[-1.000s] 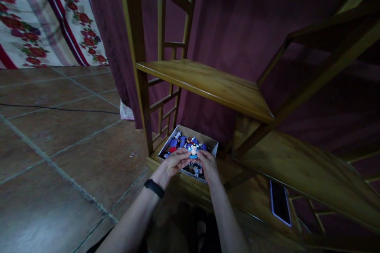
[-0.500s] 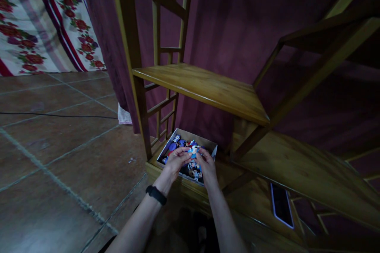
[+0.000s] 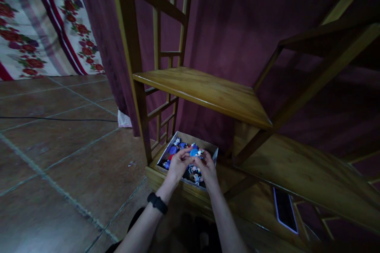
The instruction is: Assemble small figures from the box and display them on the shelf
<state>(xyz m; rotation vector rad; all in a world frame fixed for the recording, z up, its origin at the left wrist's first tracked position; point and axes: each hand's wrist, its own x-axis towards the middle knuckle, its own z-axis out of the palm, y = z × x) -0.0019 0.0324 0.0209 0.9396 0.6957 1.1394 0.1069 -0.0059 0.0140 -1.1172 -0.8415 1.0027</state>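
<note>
A small toy figurine (image 3: 194, 153) with a round blue base and a white upper part is held between both hands, tipped on its side. My left hand (image 3: 179, 163) pinches it at the blue base; my right hand (image 3: 207, 165) grips the white end. Beneath them a shallow cardboard box (image 3: 208, 144) sits on the lowest shelf. Several more figurines (image 3: 196, 176) in blue, purple, white and red lie jumbled inside. My hands cover part of the box's contents. A black band circles my left wrist.
Above the box juts a wooden shelf board (image 3: 204, 91), with an upright post (image 3: 130, 59) on its left. A phone (image 3: 285, 209) rests on the lower wood at right. A dark cable (image 3: 59, 119) crosses the tiled floor.
The figurine has been turned from upright onto its side, so its blue base now shows. Both hands stay over the box, still holding it. The view has shifted slightly.
</note>
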